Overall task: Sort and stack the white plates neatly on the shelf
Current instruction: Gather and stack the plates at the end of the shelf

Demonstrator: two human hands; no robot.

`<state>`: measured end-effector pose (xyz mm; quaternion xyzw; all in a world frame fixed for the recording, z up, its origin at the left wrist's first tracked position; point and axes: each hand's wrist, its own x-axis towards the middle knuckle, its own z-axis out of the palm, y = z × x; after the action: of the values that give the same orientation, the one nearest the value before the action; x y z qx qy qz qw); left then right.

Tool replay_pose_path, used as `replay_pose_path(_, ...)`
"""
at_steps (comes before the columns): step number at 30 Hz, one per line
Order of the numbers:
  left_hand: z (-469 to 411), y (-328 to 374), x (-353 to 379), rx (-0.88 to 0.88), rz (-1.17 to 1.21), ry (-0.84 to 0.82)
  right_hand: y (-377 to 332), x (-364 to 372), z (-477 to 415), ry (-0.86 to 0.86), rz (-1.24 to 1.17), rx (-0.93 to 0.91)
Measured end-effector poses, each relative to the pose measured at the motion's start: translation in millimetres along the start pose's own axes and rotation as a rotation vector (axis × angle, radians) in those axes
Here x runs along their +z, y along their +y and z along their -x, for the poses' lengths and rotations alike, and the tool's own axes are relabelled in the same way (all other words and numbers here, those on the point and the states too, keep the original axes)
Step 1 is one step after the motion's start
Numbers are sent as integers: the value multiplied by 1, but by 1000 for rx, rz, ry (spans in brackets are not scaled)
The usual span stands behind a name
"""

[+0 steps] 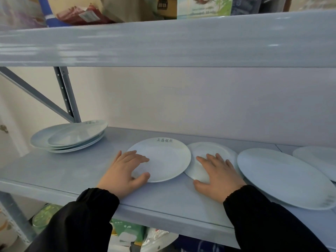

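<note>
On the grey shelf (pixel 72 170) lie several white plates. A stack of plates (pixel 71 137) sits at the back left. A middle plate (pixel 167 159) with green lettering lies flat; my left hand (pixel 125 171) rests on its left rim, fingers on top and thumb at the near edge. A smaller plate (pixel 205 150) lies partly under the middle plate; my right hand (pixel 218 175) lies flat on it with spread fingers. A large plate (pixel 283 177) lies to the right, and another plate (pixel 318 159) behind it at the far right.
The upper shelf's board (pixel 163 40) hangs low across the view, with boxes and bags on top. A slanted brace and upright post (pixel 67 95) stand behind the stack. Packages fill the shelf below (pixel 131 231).
</note>
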<state>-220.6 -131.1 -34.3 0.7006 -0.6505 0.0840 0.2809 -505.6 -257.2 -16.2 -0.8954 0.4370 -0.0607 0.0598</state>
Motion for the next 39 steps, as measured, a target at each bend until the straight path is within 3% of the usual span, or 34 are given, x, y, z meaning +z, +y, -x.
replay_pose_path(3, 0, -2, 2, 93, 18, -37, 0, 1, 0, -38, 18, -3)
replay_pose_path(10, 3, -2, 3, 23, 27, -47, -2, 4, -1, -41, 33, 23)
replay_pose_path(17, 1, -12, -3, 81, -38, -76, -7, 2, 3, -14, -6, 57)
replay_pose_path(24, -22, -48, -47, 182, -23, -39, -29, 2, 12, 41, 5, 113)
replay_pose_path(31, -12, -88, -35, 192, 64, -8, -54, 5, 31, 93, 2, 159)
replay_pose_path(39, -9, -87, -28, 374, 76, -149, -78, 3, 68, 16, 23, 141)
